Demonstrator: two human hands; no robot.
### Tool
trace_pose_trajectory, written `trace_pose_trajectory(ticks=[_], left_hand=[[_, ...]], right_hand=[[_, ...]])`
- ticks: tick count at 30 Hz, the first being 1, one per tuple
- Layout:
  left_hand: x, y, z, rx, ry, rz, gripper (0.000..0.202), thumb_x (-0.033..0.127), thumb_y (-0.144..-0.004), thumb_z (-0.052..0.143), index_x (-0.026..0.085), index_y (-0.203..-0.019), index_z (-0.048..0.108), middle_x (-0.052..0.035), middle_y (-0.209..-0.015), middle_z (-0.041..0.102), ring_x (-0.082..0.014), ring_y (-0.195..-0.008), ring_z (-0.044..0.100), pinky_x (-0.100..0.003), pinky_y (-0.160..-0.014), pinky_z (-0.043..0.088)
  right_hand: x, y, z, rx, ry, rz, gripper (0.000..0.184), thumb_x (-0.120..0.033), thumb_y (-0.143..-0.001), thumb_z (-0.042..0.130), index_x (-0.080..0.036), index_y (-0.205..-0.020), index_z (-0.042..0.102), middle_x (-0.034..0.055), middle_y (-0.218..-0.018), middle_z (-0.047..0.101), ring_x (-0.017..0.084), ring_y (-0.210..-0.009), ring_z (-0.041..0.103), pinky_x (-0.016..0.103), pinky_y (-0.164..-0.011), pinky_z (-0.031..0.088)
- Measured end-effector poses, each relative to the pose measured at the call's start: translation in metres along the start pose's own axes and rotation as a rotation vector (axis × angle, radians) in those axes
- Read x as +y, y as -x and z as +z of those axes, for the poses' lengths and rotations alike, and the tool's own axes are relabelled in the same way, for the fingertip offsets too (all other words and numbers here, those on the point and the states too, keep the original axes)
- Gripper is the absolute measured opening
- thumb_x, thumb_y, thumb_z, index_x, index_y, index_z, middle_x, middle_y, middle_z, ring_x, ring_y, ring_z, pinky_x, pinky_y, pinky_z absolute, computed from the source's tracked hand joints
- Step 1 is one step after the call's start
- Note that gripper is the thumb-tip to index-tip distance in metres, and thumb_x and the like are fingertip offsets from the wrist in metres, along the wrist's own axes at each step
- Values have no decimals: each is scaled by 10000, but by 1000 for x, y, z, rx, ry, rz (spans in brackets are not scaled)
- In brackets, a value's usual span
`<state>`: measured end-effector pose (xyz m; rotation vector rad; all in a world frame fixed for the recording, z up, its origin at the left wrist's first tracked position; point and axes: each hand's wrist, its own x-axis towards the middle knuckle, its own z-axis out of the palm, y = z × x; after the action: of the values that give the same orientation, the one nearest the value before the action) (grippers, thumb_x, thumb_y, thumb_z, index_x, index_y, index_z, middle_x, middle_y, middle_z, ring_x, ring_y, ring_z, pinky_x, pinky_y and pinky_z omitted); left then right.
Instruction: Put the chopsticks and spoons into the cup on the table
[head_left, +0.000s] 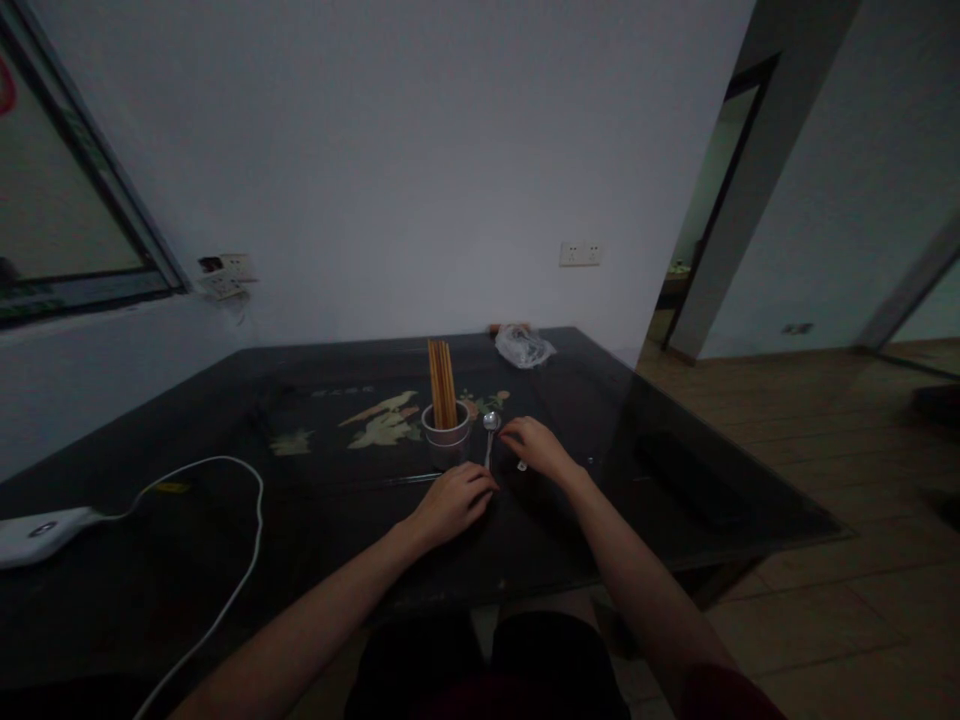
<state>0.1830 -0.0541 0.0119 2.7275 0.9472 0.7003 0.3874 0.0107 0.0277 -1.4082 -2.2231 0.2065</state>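
Note:
A shiny metal spoon (491, 422) lies on the dark table, bowl pointing away from me, just right of a grey cup (445, 450). Several wooden chopsticks (442, 385) stand upright in that cup. My left hand (456, 500) rests in front of the cup, its curled fingers at the near end of the spoon's handle. Beside the spoon's bowl, my right hand (536, 447) rests low with fingers bent and pressed together; what they hold, if anything, is hidden. A small pale piece (523, 465) shows under the right hand, too small to name.
A crumpled clear plastic bag (523, 346) lies at the table's far edge by the wall. A white power strip (45, 535) with a white cable (259, 510) occupies the left side. Toward the right lies a dark flat object (690, 480). The table (300, 540) has a bird-and-flower picture.

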Motion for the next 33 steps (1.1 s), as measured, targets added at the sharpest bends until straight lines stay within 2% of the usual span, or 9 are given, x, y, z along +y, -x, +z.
trace_pose_trajectory(ticks=[3, 6, 10, 14, 17, 20, 26, 33], left_hand=[[9, -5, -3, -6, 38, 21, 244, 179, -855, 459, 229, -1025, 627, -55, -1046, 629, -192, -992, 564, -329, -889, 453], [19, -21, -8, 8, 104, 15, 250, 180, -859, 448, 228, -1033, 621, -48, -1052, 624, -184, -992, 571, -304, -882, 450], [22, -62, -6, 68, 104, -84, 219, 221, -871, 445, 211, -1020, 606, -53, -998, 634, -185, -913, 597, -296, -824, 457], [16, -109, 12, -25, -16, -288, 203, 233, -851, 478, 164, -1009, 585, -117, -960, 649, -234, -900, 622, -329, -787, 467], [11, -133, 26, -152, -155, -470, 277, 265, -856, 477, 108, -1069, 561, -208, -1029, 641, -293, -976, 624, -377, -811, 466], [6, -144, 34, -237, -226, -560, 329, 295, -850, 484, 81, -1083, 574, -251, -1075, 632, -318, -1023, 617, -381, -813, 474], [-6, -152, 40, -339, -244, -622, 305, 331, -813, 520, 127, -993, 657, -197, -1039, 676, -286, -1013, 634, -339, -798, 499], [-12, -156, 41, -403, -237, -610, 325, 358, -828, 490, 141, -993, 666, -177, -1064, 674, -275, -1006, 637, -318, -768, 503]], right_hand=[[16, -2, -6, 56, 60, 116, 194, -233, -864, 540, -208, -961, 706, 81, -1027, 692, 207, -1026, 594, 274, -884, 414], [30, -2, -11, 66, 98, 279, 178, -243, -837, 566, -218, -937, 711, 85, -999, 700, 219, -993, 618, 274, -830, 435], [39, 1, -18, 36, 112, 466, 180, -230, -810, 562, -208, -903, 714, 111, -980, 705, 245, -951, 648, 296, -765, 457], [39, 5, -23, -11, 110, 597, 183, -226, -790, 572, -182, -901, 711, 152, -991, 701, 276, -950, 660, 322, -747, 470], [38, 7, -24, -9, 114, 628, 195, -250, -780, 601, -157, -917, 704, 183, -1010, 691, 297, -950, 663, 334, -734, 481], [37, 8, -24, -14, 117, 637, 212, -283, -782, 625, -157, -936, 698, 191, -1023, 687, 288, -955, 664, 332, -740, 487], [35, 7, -25, -112, 133, 668, 274, -313, -811, 624, -156, -1033, 655, 188, -1114, 649, 281, -1043, 629, 331, -799, 482], [35, 5, -23, -135, 139, 663, 293, -300, -811, 628, -147, -1061, 637, 187, -1137, 634, 301, -1082, 603, 345, -814, 478]])
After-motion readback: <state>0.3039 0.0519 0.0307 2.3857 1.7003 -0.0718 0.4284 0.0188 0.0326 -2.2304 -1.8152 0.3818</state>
